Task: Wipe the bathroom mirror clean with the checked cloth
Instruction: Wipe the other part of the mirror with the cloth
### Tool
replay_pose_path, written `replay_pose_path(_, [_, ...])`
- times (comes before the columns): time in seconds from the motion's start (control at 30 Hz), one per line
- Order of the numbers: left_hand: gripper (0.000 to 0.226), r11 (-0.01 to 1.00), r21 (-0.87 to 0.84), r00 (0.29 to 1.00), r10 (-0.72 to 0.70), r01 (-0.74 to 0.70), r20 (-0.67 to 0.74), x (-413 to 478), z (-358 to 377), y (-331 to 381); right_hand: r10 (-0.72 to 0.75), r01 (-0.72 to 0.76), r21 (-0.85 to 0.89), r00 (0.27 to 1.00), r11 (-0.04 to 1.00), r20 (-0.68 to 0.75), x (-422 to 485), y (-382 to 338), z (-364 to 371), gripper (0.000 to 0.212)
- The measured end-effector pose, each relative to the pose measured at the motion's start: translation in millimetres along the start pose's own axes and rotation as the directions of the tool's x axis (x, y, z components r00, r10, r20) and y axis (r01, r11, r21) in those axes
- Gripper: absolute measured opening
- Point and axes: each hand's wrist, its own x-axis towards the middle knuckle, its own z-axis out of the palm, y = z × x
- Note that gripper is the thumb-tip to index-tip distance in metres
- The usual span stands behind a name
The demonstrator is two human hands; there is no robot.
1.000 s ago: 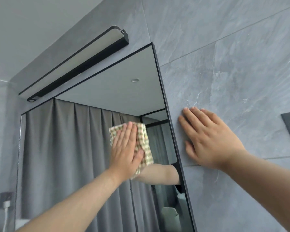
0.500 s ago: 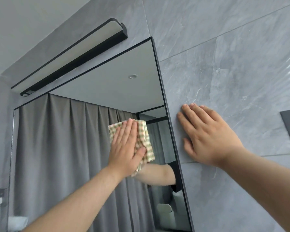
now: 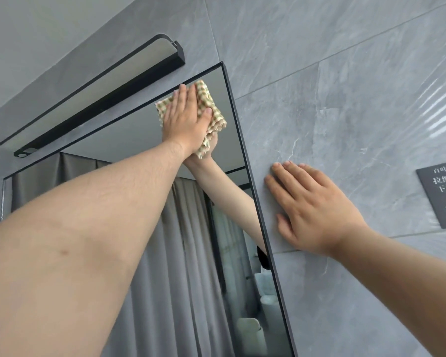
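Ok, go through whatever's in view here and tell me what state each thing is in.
checked cloth: crumpled, pressed against the mirror near its top right corner.
left hand: fingers straight, pressing the cloth.
right hand: open, flat on the tiled wall beside the mirror.
mirror: wall-mounted, no smears visible.
light bar: above the mirror, no glow visible.

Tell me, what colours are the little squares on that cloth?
The checked fabric cloth has cream, green and reddish-orange squares, seen best in the head view.
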Motion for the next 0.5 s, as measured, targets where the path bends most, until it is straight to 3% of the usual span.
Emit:
replay_pose_path(0.17, [0.077,0.998,-0.032,0.998,0.047,-0.046,0.031,-26,1,-4,0.004,-0.004,-0.004,1.000,1.000,0.002,0,-1,-3,0.066])
replay_pose_path(0.5, [0.082,0.989,-0.099,0.991,0.120,-0.114,0.053,-164,29,-15,0.019,-0.020,0.003,0.999,1.000,0.026,1,-1,-6,0.066])
